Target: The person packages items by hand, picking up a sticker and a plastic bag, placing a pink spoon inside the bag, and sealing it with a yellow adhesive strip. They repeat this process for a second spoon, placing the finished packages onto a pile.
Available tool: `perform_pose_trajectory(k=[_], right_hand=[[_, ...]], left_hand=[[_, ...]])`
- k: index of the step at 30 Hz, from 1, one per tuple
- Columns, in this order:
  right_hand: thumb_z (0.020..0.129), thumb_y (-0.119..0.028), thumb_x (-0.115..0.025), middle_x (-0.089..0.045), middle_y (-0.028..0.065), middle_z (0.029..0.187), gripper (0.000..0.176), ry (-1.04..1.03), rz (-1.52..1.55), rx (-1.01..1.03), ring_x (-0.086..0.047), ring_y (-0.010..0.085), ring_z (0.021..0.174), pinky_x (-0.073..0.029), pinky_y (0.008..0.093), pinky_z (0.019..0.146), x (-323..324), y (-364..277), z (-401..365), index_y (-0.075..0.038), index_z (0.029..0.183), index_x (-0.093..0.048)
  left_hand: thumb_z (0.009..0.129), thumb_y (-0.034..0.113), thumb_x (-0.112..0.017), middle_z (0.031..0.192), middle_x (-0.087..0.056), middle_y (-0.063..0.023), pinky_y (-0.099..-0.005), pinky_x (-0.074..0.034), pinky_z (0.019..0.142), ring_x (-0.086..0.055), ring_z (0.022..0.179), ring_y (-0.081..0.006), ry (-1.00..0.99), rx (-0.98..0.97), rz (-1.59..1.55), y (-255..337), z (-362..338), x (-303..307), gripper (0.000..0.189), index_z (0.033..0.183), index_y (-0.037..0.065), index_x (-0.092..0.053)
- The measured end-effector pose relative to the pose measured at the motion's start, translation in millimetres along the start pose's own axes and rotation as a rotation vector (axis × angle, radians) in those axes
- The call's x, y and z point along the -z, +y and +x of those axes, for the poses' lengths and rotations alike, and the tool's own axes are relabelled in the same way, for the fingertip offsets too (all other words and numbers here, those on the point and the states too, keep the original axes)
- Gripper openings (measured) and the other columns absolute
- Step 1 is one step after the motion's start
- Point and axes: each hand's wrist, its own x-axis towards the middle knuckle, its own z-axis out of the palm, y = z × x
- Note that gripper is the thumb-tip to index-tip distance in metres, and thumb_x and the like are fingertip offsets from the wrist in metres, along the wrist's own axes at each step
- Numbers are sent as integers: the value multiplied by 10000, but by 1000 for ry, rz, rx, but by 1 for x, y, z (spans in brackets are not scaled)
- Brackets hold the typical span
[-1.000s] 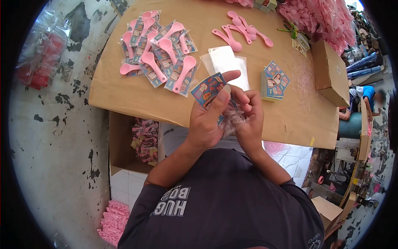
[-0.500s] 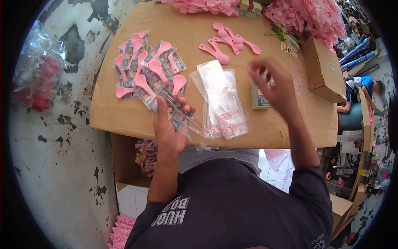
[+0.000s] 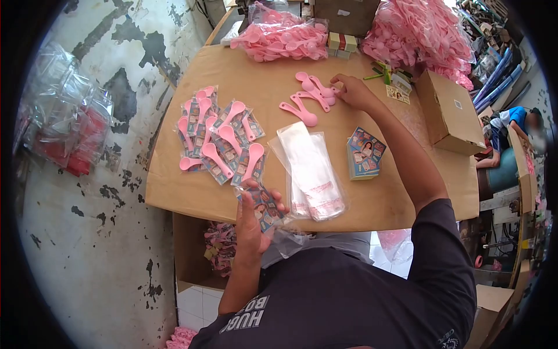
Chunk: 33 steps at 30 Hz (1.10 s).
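Observation:
My left hand [image 3: 254, 224] is closed on a clear plastic bag with a printed card [image 3: 267, 208] inside, at the table's front edge. My right hand [image 3: 350, 92] reaches to the right end of a small group of loose pink spoons [image 3: 306, 110]; its fingertips are at a spoon, and whether they grip it is unclear. Left of centre lie several bagged cards with pink spoons [image 3: 230, 139] on top. Flat clear bags [image 3: 314, 174] lie in the middle. To their right is a stack of printed cards [image 3: 365, 152].
Bags full of pink spoons [image 3: 285, 38] and a larger heap [image 3: 415, 32] line the back. A cardboard box [image 3: 450, 113] stands on the right, near green items [image 3: 381, 72]. Plastic bags [image 3: 70, 116] hang on the left wall. Another person [image 3: 511, 125] is far right.
My right hand has moved from above the card stack to the loose spoons, uncovering the stack. The view has shifted, showing more of the table's back. My left hand still holds the bagged card.

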Motion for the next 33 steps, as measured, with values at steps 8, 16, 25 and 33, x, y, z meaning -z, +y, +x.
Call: perform_pose_trajectory(k=[8,16,25,33], right_hand=[[897,-180,-755,-707,79,803,288,-88,249,-170,-650,126,677,-508,334,606,38,1,-14,-52,1143,-678],[965,-121,-709,-649,4,822,128,433,636,70,-624,66,772,-479,214,662,95,-115,-106,-15,1012,-656],[950,-44,-720,-680,13,881,167,350,971,-246,-639,68,808,-497,211,731,22,-170,-224,2,1095,-651],[945,-67,-740,-729,68,928,164,266,1299,-321,-666,89,837,-526,234,769,-10,-180,-257,7,1052,-641]], left_hand=[[1053,510,-501,999,-653,-120,-407,-594,809,-676,845,-203,-71,-54,-13,4,4,-10,563,1468,146,-390],[1051,513,-514,975,-614,-58,-383,-554,813,-608,828,-165,105,-183,-68,17,7,9,614,1502,108,-412],[1027,553,-533,980,-567,-6,-327,-503,878,-525,827,-131,124,-561,-150,52,43,-14,613,1432,95,-486],[1024,582,-505,966,-608,-45,-400,-543,875,-583,811,-162,19,-620,-146,22,52,-49,656,1468,105,-430]])
